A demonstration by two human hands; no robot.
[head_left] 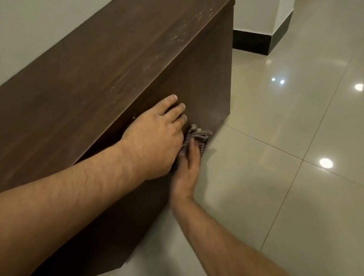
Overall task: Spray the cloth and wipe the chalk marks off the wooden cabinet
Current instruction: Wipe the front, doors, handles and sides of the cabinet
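Right now my left hand (154, 140) is resting on the front top edge of the wooden cabinet (94, 75). Its fingers (180, 107) are lying straight and close together, tips hanging just over the edge onto the front face, gripping nothing.

My right hand (187, 171) is pressing the cloth (199, 137) flat against the cabinet's front face, just below and right of the left hand. It's blurred, but the fingers (194, 150) are looking straight and pressed together on the cloth, not curled around it. Can't tell where the thumb is.

The cloth is grey and striped with a fringed end. It's sitting between my right fingertips and the wood, and the fringe is sticking out past the fingertips, near the cabinet's lower right corner.

Pale chalk marks (181, 35) are showing on the cabinet top near its far front edge, well apart from both hands.

The cabinet is standing on the glossy tiled floor (282, 190), against the white wall (33, 14).
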